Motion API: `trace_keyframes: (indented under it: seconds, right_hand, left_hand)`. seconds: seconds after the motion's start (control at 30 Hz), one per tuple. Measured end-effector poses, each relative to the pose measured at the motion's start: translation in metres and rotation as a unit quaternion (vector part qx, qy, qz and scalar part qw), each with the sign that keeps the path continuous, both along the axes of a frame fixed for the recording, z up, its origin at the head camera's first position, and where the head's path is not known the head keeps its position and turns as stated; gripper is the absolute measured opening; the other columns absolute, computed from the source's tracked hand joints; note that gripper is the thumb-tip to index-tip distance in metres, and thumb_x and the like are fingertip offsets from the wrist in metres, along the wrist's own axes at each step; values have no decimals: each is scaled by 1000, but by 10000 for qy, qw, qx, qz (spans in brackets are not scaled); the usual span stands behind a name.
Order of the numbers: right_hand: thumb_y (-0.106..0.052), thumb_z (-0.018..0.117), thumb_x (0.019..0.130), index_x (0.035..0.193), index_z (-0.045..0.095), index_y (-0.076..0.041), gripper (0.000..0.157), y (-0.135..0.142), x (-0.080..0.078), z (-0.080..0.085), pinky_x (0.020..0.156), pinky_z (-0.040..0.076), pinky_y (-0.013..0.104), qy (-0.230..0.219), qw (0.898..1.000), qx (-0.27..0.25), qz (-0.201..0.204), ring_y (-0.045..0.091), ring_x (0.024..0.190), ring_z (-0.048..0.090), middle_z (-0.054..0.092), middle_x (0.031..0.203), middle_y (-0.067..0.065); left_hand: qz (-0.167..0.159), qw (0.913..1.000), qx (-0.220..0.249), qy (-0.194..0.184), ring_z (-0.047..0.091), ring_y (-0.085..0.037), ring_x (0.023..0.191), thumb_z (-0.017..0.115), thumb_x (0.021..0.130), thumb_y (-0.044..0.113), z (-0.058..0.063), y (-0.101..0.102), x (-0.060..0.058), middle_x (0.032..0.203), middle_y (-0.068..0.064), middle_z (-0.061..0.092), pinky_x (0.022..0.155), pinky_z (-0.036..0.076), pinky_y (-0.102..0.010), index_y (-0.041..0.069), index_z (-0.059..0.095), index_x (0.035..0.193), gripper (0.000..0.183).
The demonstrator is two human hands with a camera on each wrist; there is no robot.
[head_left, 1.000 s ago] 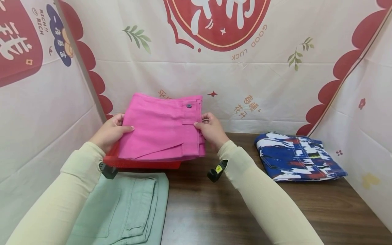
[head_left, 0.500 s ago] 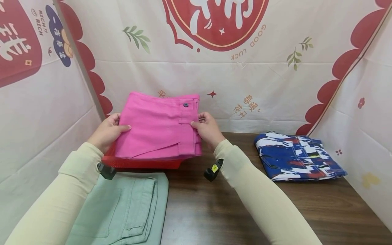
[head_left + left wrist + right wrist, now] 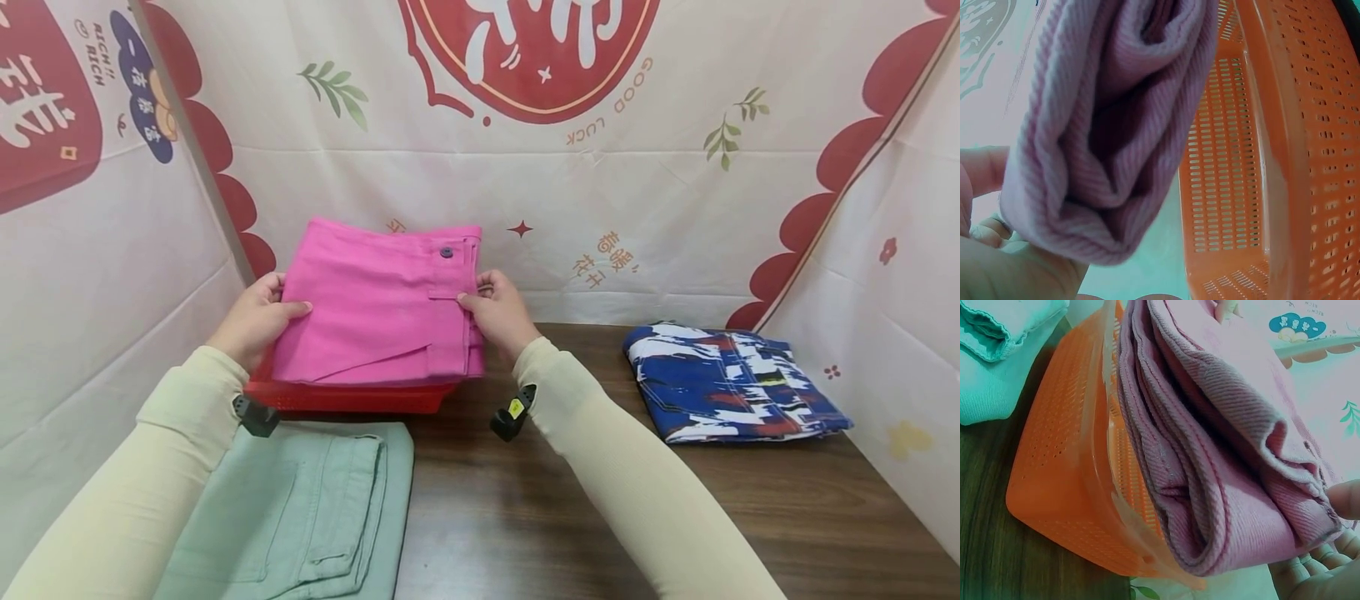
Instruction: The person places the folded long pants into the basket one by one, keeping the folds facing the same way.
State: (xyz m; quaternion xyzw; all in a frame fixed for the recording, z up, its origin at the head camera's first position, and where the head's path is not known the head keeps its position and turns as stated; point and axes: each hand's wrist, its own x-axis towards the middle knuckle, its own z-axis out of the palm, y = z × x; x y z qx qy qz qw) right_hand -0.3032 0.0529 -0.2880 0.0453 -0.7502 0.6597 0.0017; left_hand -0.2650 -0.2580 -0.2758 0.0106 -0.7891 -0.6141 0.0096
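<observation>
My left fingers [image 3: 268, 286] and right fingers [image 3: 474, 303] pinch the folded pink cloth garment [image 3: 367, 304] above the red, perforated plastic basket [image 3: 360, 399].

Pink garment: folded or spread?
Folded: at the edges of the pink garment, both wrist views show several layers doubled over one another.

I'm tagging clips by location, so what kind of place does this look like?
Probably a screened-off indoor spot for handling clothes: printed hangings line three sides of a brown table, and there's a red basket and a folded pink garment.
</observation>
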Motion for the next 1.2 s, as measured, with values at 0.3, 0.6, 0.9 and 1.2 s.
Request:
trace_keyframes:
  seconds: [0.3,0.6,0.9,1.2]
  right_hand:
    - [-7,63,96,114,50,-4,22,-10,-1,1,77,50,32,38,10000,-48,-8,19,90,58,61,104,12]
    - [-9,63,97,114,50,-5,22,-18,1,-2,77,50,33,182,9997,138,27,20,90,57,61,103,12]
    - [-10,63,97,116,50,-7,23,-23,0,-5,80,50,34,235,9995,209,13,21,93,56,59,104,11]
    - [-13,63,98,116,50,-9,22,-25,0,-8,79,52,36,173,9994,300,71,22,93,57,60,105,11]
  left_hand:
    - [108,9997,-231,67,57,-13,90,56,100,11,1,-7,-1,115,-4,51,75,52,-25,19,47,117,21]
    - [333,9987,-380,90,54,-15,94,57,100,12,0,-13,0,116,-5,50,76,50,-24,21,47,116,21]
    - [411,9983,-404,80,54,-18,96,56,100,12,0,-14,2,120,-8,50,76,51,-26,21,48,114,18]
    - [511,9978,-405,75,53,-19,99,56,100,11,-1,-15,1,121,-10,49,78,50,-27,20,47,116,20]
